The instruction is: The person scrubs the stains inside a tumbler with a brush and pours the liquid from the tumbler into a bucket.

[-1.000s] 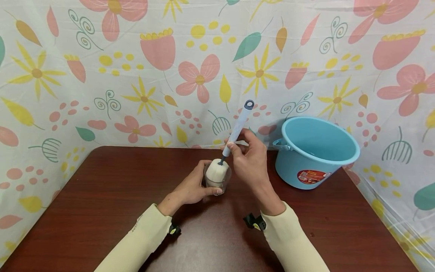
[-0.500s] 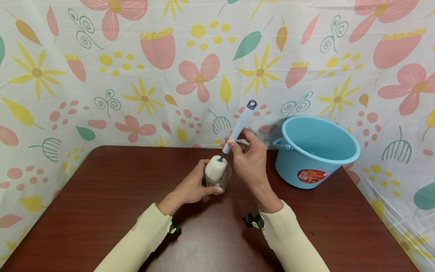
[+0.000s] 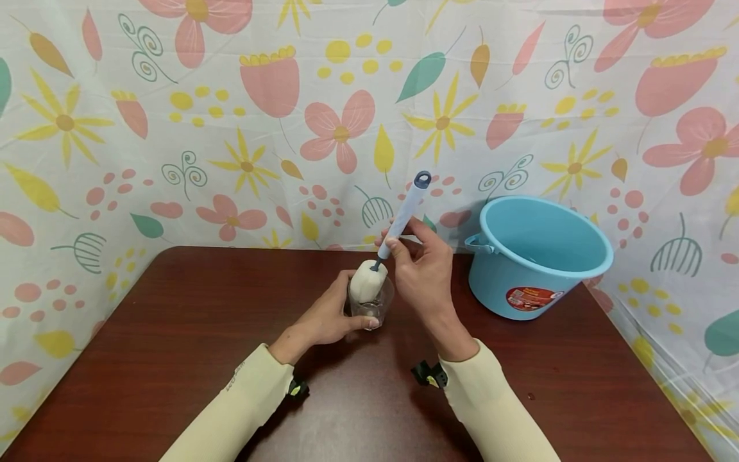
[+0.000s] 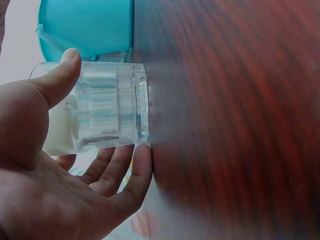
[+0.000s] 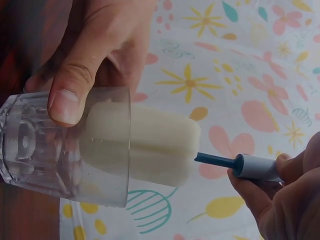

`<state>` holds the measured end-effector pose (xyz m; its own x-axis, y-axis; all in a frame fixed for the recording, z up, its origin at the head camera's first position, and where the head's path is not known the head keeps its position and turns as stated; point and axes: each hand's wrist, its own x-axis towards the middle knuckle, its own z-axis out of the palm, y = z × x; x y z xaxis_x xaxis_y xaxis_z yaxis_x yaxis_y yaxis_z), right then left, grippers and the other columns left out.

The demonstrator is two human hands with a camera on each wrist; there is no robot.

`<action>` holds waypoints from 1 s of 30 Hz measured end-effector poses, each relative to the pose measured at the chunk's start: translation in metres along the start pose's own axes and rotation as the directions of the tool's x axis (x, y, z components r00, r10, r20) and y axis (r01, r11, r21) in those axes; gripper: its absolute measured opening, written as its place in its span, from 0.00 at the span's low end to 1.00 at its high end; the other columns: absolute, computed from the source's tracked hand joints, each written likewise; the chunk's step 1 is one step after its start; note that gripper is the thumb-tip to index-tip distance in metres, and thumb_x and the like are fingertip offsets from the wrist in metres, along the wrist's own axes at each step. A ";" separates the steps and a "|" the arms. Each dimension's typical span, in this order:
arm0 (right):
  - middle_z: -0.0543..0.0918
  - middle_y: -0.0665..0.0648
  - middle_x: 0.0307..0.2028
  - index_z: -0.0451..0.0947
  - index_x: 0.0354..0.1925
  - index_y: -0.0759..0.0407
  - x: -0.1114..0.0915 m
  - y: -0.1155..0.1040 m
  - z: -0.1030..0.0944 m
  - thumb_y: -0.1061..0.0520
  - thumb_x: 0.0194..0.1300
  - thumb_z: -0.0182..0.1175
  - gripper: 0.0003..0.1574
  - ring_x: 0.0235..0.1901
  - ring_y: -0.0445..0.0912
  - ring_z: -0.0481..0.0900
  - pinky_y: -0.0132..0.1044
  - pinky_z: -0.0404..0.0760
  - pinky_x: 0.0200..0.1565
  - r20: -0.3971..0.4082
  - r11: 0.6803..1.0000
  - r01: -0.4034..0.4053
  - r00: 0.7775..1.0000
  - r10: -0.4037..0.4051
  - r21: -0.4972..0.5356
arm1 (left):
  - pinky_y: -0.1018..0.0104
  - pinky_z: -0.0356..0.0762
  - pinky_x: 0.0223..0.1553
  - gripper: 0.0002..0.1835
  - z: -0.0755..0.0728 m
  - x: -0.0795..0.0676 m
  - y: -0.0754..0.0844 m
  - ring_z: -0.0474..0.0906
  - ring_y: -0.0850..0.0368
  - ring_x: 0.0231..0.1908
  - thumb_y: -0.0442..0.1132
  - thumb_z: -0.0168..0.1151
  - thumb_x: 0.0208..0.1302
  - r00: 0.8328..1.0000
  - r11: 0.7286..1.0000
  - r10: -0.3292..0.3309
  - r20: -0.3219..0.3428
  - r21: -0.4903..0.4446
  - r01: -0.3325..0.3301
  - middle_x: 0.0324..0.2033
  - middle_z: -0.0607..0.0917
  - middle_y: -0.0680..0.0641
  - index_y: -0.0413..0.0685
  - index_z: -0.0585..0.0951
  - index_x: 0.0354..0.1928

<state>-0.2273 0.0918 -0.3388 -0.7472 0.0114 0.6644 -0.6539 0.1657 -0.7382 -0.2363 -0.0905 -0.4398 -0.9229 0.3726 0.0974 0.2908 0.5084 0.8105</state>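
Note:
A clear drinking glass (image 3: 378,314) stands upright on the table, and my left hand (image 3: 328,314) holds it, thumb on the near side and fingers behind. In the left wrist view the glass (image 4: 107,105) shows its faceted wall and thick base. My right hand (image 3: 424,266) pinches the pale blue handle (image 3: 404,215) of a sponge cup brush between thumb and fingers. The brush's white sponge head (image 5: 150,145) sits partly inside the glass, its upper part above the rim. The brush tilts to the right, with a dark loop at its top.
A light blue bucket (image 3: 534,263) with a red label stands at the back right of the dark wooden table (image 3: 231,289). Behind the table hangs a white flower-patterned cloth (image 3: 277,154).
The sponge head has risen a little in the glass, with more of it above the rim. My left hand and the glass have stayed in place.

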 end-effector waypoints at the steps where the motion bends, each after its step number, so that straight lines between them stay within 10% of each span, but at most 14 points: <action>1: 0.85 0.59 0.43 0.82 0.54 0.57 0.000 0.000 0.000 0.67 0.69 0.62 0.17 0.43 0.53 0.90 0.35 0.85 0.47 0.000 1.000 0.005 1.000 -0.005 -0.001 | 0.57 0.70 0.62 0.50 0.000 0.000 0.000 0.74 0.58 0.57 0.52 0.80 0.53 1.000 1.000 0.000 -0.001 0.000 0.000 0.60 0.74 0.52 0.54 0.58 0.71; 30: 0.87 0.58 0.40 0.83 0.55 0.57 0.002 -0.004 -0.002 0.70 0.65 0.65 0.21 0.41 0.51 0.90 0.36 0.85 0.47 -0.005 0.988 0.116 0.993 -0.117 -0.102 | 0.53 0.69 0.66 0.51 -0.001 -0.001 0.000 0.73 0.53 0.63 0.55 0.78 0.54 1.000 1.000 -0.011 0.012 0.021 0.011 0.65 0.71 0.51 0.56 0.57 0.73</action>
<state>-0.2257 0.0936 -0.3342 -0.6652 -0.0034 0.7467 -0.7205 0.2656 -0.6406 -0.2351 -0.0916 -0.4390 -0.9229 0.3763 0.0818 0.2862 0.5281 0.7995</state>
